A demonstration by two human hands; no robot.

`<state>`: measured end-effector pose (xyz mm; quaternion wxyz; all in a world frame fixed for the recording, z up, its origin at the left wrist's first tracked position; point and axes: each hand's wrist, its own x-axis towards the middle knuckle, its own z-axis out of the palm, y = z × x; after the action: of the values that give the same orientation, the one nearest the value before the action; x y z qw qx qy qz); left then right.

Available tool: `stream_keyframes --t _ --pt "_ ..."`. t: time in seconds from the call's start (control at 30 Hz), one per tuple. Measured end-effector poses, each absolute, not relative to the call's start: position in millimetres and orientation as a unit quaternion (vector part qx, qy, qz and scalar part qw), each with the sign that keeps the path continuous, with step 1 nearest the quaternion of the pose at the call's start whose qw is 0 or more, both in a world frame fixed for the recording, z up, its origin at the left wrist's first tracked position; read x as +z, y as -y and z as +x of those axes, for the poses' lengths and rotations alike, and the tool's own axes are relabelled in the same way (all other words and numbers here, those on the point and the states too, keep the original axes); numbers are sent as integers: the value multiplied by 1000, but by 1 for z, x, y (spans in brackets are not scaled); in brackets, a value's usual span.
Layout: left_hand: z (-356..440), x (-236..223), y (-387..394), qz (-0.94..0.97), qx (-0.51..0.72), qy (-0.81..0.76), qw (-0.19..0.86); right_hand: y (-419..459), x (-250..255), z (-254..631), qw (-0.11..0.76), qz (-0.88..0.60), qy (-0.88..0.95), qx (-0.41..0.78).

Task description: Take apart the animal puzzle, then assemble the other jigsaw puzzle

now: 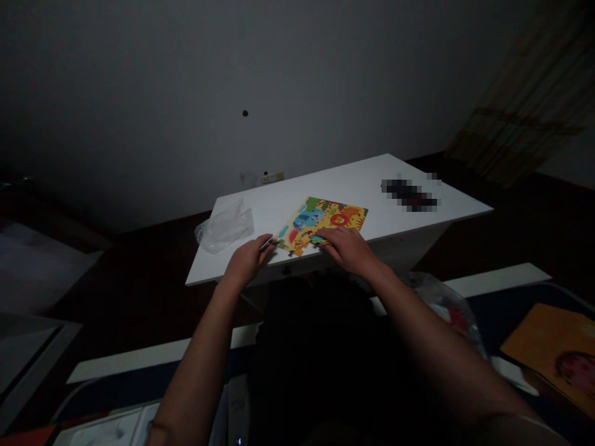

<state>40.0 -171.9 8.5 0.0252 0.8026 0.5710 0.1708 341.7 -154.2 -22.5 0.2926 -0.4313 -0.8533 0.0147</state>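
Reaching forward over a dark lap, the person is stretching both arms out to a small white table (409, 217) in a dim room. Nearest to where I am standing, an orange booklet (553, 353) is lying low on the right beside a crumpled clear bag (441, 297).

Further out, the left hand (246, 260) is resting at the near edge of the table, its fingers (264, 243) drawn together and pinching what looks like a small puzzle piece (268, 244); it is too dark to be sure of it. The right hand (346, 246) is lying flat, its fingers (325, 238) spread a little and pressing down on the near edge of a colourful animal puzzle (325, 220), gripping nothing.

The puzzle is sitting near the middle of the table, closer to the front edge. I judge it to be thin card: light, fairly stiff as a whole yet ready to come apart at its joints, and likely to slide on the smooth top. Single pieces are best taken by the edges between fingertips, while the board wants a flat palm to steady it.

Beyond the left hand, an empty clear plastic bag (225, 226) is lying on the table. A dark, blurred object (411, 193) is resting towards the far right corner, and a bare grey wall (186, 93) is rising behind.
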Motion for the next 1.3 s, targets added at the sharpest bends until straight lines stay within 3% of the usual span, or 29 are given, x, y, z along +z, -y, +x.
stream_keyframes --t 0.27,0.47,0.6,0.83,1.3 --pt "47 9 166 782 136 -607 -44 130 -23 340 382 -529 754 80" --pt "65 3 176 809 251 -531 -36 134 -17 365 483 -507 704 121" --pt "101 -5 184 871 225 -436 -18 143 -21 380 444 -492 741 106" --pt "117 -14 179 881 178 -439 -5 160 -32 392 322 -438 839 37" --pt "102 2 168 876 143 -456 69 153 -34 406 300 -423 853 56"
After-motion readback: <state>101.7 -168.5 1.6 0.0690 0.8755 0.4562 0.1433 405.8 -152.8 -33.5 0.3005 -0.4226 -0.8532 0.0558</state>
